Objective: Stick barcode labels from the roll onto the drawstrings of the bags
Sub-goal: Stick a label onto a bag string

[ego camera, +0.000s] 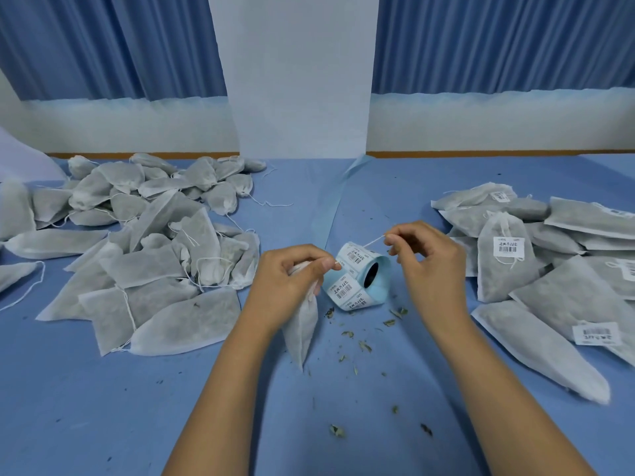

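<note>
The fingertips [391, 240] of the right hand [424, 266] are pressed together on the end of a thin white drawstring [372, 242]. The string runs tight across the top of the label roll [357, 280] to the left hand [292, 280]. That hand's thumb and finger pinch the string's other end, and its other fingers curl round the neck of a bag [302, 328]. The bag hangs down just left of the roll, with its bottom near the blue table [103, 407].

No label is on this string yet, so I think this bag is only getting ready for its sticker. A label has to be peeled off the roll and folded onto the string.

Far to the right of the roll lies a pile of labelled bags [549, 255], the done ones. Far to the left lies a bigger pile of plain bags [144, 255] with loose strings. It looks like more than half the job is left.

Behind the roll, a strip of backing paper [330, 204] trails away. Small leaf bits [364, 345] lie in front of the roll.

Both piles run off the sides of the picture, so the bags cannot be counted. The print on the labels is too small to read. I cannot tell if a label is already lifted at the roll's edge, because the left hand's fingers hide that spot.
</note>
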### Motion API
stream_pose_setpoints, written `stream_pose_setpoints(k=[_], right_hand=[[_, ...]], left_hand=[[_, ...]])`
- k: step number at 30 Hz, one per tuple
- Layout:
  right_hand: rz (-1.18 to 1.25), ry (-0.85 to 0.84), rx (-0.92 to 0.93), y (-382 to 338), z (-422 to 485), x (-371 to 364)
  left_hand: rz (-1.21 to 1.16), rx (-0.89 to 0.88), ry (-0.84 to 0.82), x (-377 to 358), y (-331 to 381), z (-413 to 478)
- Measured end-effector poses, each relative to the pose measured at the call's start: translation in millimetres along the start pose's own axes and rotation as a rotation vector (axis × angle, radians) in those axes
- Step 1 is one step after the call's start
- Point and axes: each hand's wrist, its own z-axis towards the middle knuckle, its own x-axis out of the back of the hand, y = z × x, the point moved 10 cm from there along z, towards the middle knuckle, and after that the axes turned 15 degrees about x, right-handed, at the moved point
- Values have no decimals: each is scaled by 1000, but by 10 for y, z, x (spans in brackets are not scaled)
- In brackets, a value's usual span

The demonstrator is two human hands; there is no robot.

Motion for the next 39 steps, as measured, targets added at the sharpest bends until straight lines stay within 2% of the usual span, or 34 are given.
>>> stream_pose_setpoints(k=[4, 7, 10, 14, 16, 19, 22, 25, 27, 30, 33, 39], right_hand=[[37, -37, -34, 1, -32, -105], [94, -228, 14, -136, -109, -393], [70, -385, 190, -350, -183, -560], [37, -377, 275, -444, -147, -480], [26, -409, 315, -484, -146, -476], [-32, -389, 322, -463, -104, -424], [-75, -313, 254, -362, -80, -351], [-102, -278, 124, -193, -82, -323], [-2, -249, 26, -117, -82, -309], [310, -247, -173, -63, -153, -399], [357, -383, -148, -168, -220, -562], [478, -265, -285, 15, -184, -484]], left_hand=[[-315, -29, -122, -3, 83, -22], [-412, 2, -46, 65, 40, 4], [-175, 8, 68, 112, -3, 14], [195, -7, 52, 16, -10, 21], [265, -3, 5, -61, -25, 12], [245, 54, -66, -159, -75, 7], [165, 53, -105, -194, -55, -1], [85, 56, -77, -150, -34, 2], [48, 73, -43, -106, -55, 17], [79, 108, -20, -94, -110, 30], [101, 116, -28, -110, -139, 20], [80, 141, -48, -110, -158, 31]])
